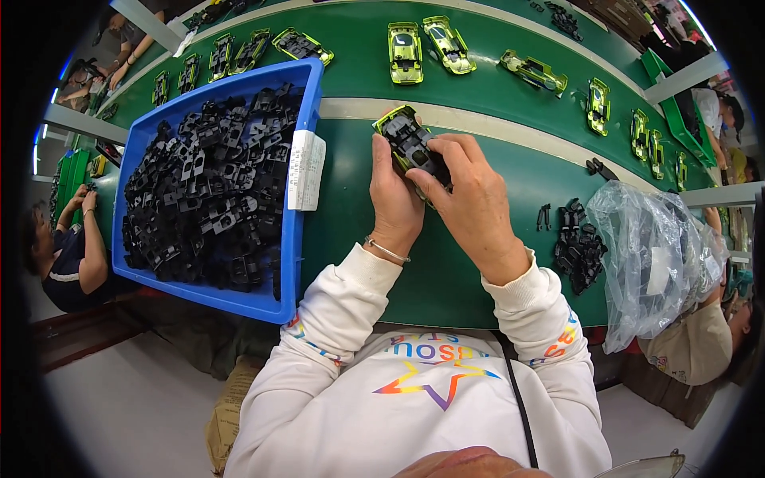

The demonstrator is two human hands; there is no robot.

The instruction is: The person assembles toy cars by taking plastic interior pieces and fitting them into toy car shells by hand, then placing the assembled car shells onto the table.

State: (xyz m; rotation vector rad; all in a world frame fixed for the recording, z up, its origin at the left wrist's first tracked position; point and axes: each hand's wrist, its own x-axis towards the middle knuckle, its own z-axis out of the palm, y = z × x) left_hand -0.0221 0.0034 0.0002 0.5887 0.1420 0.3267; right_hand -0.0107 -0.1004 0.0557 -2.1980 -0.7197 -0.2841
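Note:
A toy car body (396, 127), lime green with a black inner part set in it, is held over the near edge of the green worktop. My left hand (392, 195) grips it from the left side and below, fingers closed round it. On its right, my right hand (476, 195) is closed on it too, with thumb and fingers pressed on the black part. The underside of the car is hidden. To the left stands a blue bin (315, 88) holding a heap of black plastic parts (215, 187).
Beyond a pale strip, several lime green car bodies (406, 52) lie along the green surface. At right are small black parts (579, 247) and a clear plastic bag (653, 263). A green tray (677, 111) stands far right. Other people (80, 247) work at both sides.

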